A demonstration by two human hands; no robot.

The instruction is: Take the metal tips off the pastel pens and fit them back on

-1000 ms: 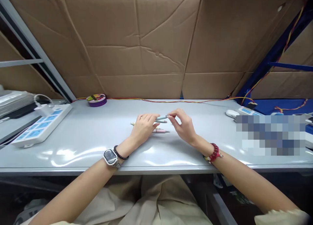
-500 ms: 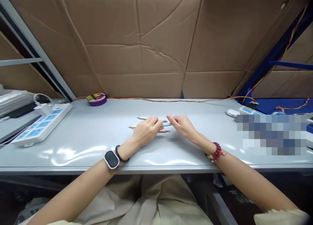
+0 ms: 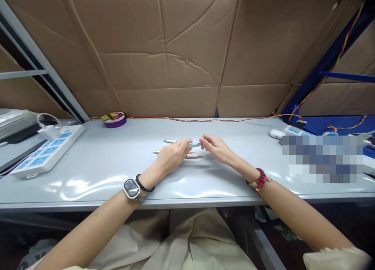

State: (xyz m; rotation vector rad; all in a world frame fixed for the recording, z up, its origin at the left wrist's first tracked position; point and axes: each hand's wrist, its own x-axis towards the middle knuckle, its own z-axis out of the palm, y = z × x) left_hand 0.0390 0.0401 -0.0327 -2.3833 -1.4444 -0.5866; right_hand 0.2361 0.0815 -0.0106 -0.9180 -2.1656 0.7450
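Observation:
A light blue pen (image 3: 193, 144) spans the gap between my two hands, a little above the table. My left hand (image 3: 172, 156) is closed around its left part, and the fingers cover much of the barrel. At the other end, my right hand (image 3: 219, 149) pinches the pen's tip between thumb and fingers. Under and beside my left hand lie other pens: a pink pen (image 3: 193, 156) nearest me, a pale pen (image 3: 169, 141) farther back, and one whose light tip (image 3: 156, 151) pokes out to the left. My left hand hides parts of them.
A purple tape roll (image 3: 115, 120) sits at the table's back left, near a red-yellow wire (image 3: 187, 120). On the left is a white power strip (image 3: 48, 151). A white mouse (image 3: 277, 134) and a blurred-out patch are at the right. Cardboard (image 3: 175, 67) walls the back.
The right hand's fingers have curled onto the pen's end. My left hand has shifted slightly back, and more of the pink pen shows. The view has moved slightly.

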